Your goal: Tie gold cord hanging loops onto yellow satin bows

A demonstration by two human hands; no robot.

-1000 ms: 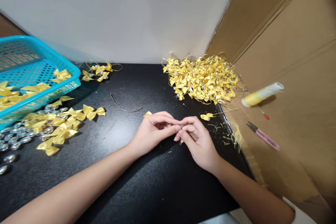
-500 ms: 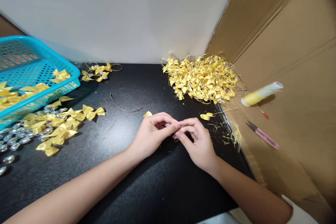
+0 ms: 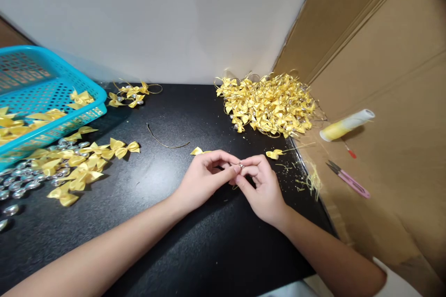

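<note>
My left hand (image 3: 205,178) and my right hand (image 3: 261,188) meet over the table, fingertips almost touching. Between the pinched thumbs and forefingers shows a small shiny bead (image 3: 241,165), mostly covered by the fingers. A bit of gold cord (image 3: 234,186) peeks out beneath them. Partly hidden behind my left hand lies a yellow ribbon bow (image 3: 198,151). Beyond my right hand is another yellow bow (image 3: 274,154) with thread trailing from it. A loose piece of cord (image 3: 167,145) curves across the table, left of my hands.
A blue basket (image 3: 75,123) holds yellow bows at left, with silver beads (image 3: 21,185) and loose bows (image 3: 83,171) before it. Corded bows are heaped (image 3: 268,104) at the back. On cardboard at right are a thread spool (image 3: 348,124), pink thread snips (image 3: 351,183) and thread scraps (image 3: 313,181).
My fingertips have shifted slightly, and the small shiny bead shows more clearly between them. More of the bow behind my left hand is visible. The other things stay put.
</note>
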